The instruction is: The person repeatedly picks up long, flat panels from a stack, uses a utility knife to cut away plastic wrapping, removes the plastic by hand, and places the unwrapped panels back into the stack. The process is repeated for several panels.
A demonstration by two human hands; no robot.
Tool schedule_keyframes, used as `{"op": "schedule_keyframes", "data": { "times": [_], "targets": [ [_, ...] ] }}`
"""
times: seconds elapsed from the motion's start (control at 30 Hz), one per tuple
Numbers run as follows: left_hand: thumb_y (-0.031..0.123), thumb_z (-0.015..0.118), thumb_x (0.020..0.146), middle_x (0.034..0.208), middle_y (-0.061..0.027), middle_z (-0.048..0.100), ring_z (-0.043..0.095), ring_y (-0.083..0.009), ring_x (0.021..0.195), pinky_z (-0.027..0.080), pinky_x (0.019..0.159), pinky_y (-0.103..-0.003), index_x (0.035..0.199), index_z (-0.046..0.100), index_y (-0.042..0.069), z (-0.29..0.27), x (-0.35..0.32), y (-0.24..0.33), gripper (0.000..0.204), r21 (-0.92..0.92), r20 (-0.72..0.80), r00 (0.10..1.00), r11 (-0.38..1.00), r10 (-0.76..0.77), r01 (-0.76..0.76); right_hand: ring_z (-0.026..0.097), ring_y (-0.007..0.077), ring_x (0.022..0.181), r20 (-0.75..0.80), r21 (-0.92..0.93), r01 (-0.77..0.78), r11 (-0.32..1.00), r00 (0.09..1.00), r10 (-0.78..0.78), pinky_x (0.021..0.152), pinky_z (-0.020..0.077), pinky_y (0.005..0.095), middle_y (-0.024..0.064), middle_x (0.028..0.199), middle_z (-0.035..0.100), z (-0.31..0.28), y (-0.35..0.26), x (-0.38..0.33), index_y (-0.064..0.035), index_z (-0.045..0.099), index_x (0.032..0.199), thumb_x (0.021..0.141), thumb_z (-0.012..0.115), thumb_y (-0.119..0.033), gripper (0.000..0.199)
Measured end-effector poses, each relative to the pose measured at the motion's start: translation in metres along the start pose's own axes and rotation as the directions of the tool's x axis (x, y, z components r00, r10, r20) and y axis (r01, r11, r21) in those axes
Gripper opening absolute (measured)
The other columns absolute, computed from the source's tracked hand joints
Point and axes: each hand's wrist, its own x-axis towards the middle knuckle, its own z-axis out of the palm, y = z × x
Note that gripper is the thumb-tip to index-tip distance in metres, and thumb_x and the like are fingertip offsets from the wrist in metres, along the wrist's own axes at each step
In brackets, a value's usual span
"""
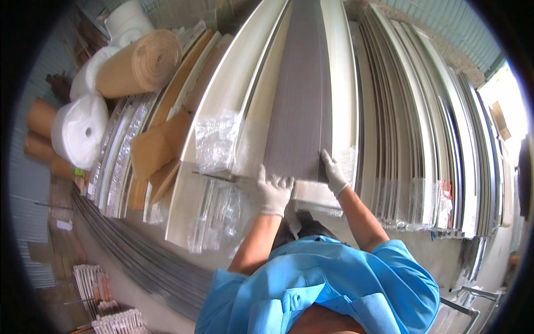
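Wide panel [300, 94] runs lengthwise away from the person, between left panel [239, 55] and right panel [342, 72]. Left hand [273, 192] at its near end, left corner; right hand [335, 175] at its right edge, near the same end. Row of boards [411, 128] right of right panel, roughly parallel. Cardboard piece [153, 147] left of left panel. Large roll [139, 64] behind cardboard, far left side; wrap roll [80, 132] nearer and further left. Long strips [139, 261] on floor [445, 259], front left.
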Motion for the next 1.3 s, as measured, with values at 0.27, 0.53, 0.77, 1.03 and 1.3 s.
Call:
{"op": "schedule_keyframes", "data": {
  "times": [0.27,0.53,0.77,1.03,1.3],
  "targets": [
    [0.057,0.061,0.093,0.109,-0.0173,0.06,0.051,-0.0417,0.124,0.039,0.107,-0.061,0.077,0.057,0.01,-0.072,-0.02,0.014,0.05,0.235,0.039,0.995,0.969,-0.091,0.08,0.055,0.0296,0.121,0.078,0.051,0.087,0.995,0.993,-0.09,0.105,0.0415,0.0388,0.023,0.128,0.06,-0.007,0.029,-0.055,0.0102,0.053,0.133,0.093,0.062,-0.053,0.075],
    [0.054,0.059,0.095,0.129,-0.0149,0.06,0.064,-0.0435,0.107,0.054,0.093,-0.055,0.099,0.07,0.003,-0.198,-0.06,0.098,0.052,0.474,0.303,0.702,0.741,-0.644,0.476,0.063,0.0195,0.104,0.03,0.125,0.067,0.99,0.997,-0.072,0.09,0.0515,0.0348,0.0117,0.113,0.068,0.02,0.091,-0.165,0.0023,0.06,0.125,0.098,0.062,-0.045,0.055],
    [0.052,0.059,0.096,0.145,-0.0149,0.051,0.053,-0.0273,0.128,0.043,0.108,-0.041,0.139,0.051,0.002,-0.25,-0.073,0.176,0.066,0.755,0.036,0.876,0.587,-0.481,0.291,0.065,0.024,0.105,0.02,0.074,0.04,0.996,0.999,-0.041,0.093,0.0502,0.0344,0.0161,0.117,0.067,0.013,0.141,-0.208,0.0097,0.055,0.13,0.095,0.064,-0.048,0.069],
    [0.041,0.076,0.087,0.139,-0.0171,0.057,0.047,-0.0265,0.134,0.031,0.116,-0.043,0.133,0.059,-0.001,-0.177,-0.019,0.113,0.064,0.988,0.136,0.911,0.126,-0.389,-0.094,0.057,0.0461,0.115,-0.312,-0.521,0.095,0.848,0.904,-0.293,0.097,0.044,0.0476,0.0339,0.116,0.062,0.029,0.137,-0.227,0.0056,0.063,0.111,0.098,0.05,-0.057,0.065],
    [0.02,0.073,0.09,0.128,-0.0156,0.063,0.061,-0.0303,0.116,0.051,0.101,-0.047,0.13,0.057,0.0,-0.271,-0.132,0.078,0.048,0.865,-0.091,0.635,0.255,-0.767,0.432,0.066,0.0338,0.106,-0.313,-0.385,0.093,0.918,0.923,-0.225,0.092,0.0482,0.0406,0.0244,0.108,0.07,-0.015,0.198,-0.384,0.0027,0.065,0.116,0.097,0.057,-0.05,0.056]
  ]
}}
